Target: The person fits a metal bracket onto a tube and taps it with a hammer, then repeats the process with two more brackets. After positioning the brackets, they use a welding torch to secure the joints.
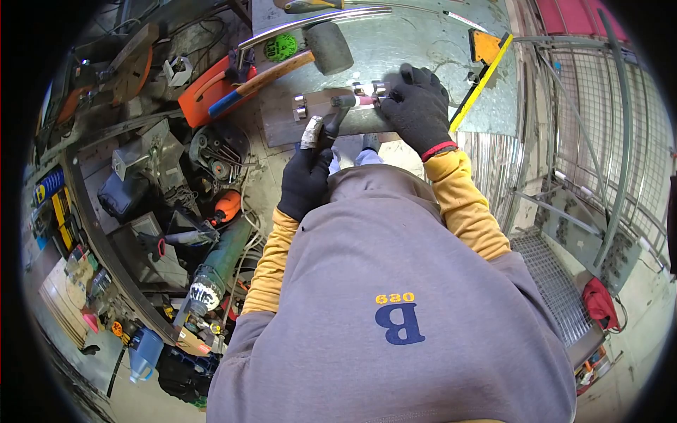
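Observation:
In a dark glove, my left hand (307,176) is closed round the handle of a welding torch (341,106), whose pinkish nozzle points right. Under the nozzle lies a flat metal plate (321,106) at the near edge of the metal table (395,42). Small shiny metal fittings (300,108) sit on the plate's left part and near its right part. My right hand (417,106), also gloved, rests at the right end of the plate beside the right fittings. Its fingers are bent, and whether they grip anything is hidden.
Behind the plate lie a mallet (328,48), a green tape disc (281,47) and a curved metal strip. A yellow square ruler (483,81) is right of my right hand. An orange tool case (204,95) stands left; a green gas cylinder (224,257) lies lower left.

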`<state>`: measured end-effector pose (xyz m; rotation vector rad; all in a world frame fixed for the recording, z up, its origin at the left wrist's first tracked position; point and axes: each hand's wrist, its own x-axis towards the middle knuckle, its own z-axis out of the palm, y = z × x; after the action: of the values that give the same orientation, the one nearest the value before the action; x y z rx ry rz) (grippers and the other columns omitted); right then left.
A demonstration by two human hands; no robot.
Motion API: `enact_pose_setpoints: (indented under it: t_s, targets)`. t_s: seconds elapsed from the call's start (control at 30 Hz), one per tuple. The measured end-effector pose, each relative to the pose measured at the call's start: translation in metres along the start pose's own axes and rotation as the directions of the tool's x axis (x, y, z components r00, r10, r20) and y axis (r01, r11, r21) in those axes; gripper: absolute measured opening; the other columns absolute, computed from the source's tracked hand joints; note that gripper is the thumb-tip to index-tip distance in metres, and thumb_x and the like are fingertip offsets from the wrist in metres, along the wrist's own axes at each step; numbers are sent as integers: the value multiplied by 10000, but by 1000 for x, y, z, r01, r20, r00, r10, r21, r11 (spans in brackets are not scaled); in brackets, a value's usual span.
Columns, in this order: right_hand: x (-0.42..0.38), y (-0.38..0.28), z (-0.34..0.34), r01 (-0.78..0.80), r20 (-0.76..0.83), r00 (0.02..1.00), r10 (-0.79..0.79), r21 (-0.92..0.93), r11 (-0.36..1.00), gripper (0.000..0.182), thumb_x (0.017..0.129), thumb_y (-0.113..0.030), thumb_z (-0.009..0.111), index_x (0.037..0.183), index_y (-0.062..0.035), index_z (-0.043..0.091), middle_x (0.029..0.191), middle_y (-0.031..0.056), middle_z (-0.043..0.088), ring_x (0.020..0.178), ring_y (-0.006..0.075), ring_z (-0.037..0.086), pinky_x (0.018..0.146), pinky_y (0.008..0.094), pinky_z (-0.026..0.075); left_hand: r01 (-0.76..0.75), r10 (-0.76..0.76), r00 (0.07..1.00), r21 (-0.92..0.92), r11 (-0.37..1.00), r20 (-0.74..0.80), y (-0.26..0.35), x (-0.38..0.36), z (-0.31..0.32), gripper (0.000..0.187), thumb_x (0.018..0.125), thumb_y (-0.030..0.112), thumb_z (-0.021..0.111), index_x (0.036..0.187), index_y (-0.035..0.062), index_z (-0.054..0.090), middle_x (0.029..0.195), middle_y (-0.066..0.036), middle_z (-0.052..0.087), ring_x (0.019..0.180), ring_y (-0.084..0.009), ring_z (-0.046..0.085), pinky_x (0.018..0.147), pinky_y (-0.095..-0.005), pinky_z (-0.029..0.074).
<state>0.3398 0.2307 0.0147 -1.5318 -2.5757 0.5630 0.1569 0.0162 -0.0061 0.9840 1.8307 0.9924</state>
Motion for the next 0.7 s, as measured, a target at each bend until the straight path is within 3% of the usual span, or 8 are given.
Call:
enact_pose_setpoints:
  t_s: [0.4, 0.5, 0.57, 0.7]
  targets:
    - [1, -3, -4, -17, 23, 1000, 17, -11, 1000, 409, 836, -433, 787, 1128, -155, 852, 1521, 89, 630, 1455, 392, 502, 1235, 522, 303, 115, -114, 992, -27, 993, 49, -4, 4, -2, 603, 1055, 139, 666, 1632, 132, 490, 1236, -218, 763, 997, -353, 773, 867, -422, 590]
    - [1, -4, -4, -10, 12, 1000, 10, -19, 1000, 415, 837, -429, 784, 1140, -153, 849, 1507, 92, 640, 1445, 390, 512, 1229, 522, 312, 87, -87, 996, 37, 996, 8, 9, 0, 1, 599, 1051, 155, 676, 1624, 142, 501, 1230, -218, 760, 1020, -383, 769, 868, -433, 593]
    - [1, -4, -5, -1, 9, 1000, 1, -24, 1000, 416, 838, -425, 782, 1146, -153, 848, 1501, 93, 645, 1441, 391, 517, 1226, 522, 316, -116, 133, 986, 159, 980, -101, 19, -1, 3, 602, 1047, 171, 685, 1621, 155, 506, 1217, -216, 756, 1020, -406, 765, 842, -446, 602]
    - [1, -3, -4, 11, -14, 1000, -11, -30, 999, 407, 836, -416, 775, 1146, -161, 840, 1471, 95, 657, 1418, 384, 533, 1206, 528, 337, -76, 93, 993, 201, 977, -78, 28, -4, 3, 603, 1073, 155, 659, 1649, 151, 482, 1291, -236, 753, 1126, -365, 776, 890, -436, 600]
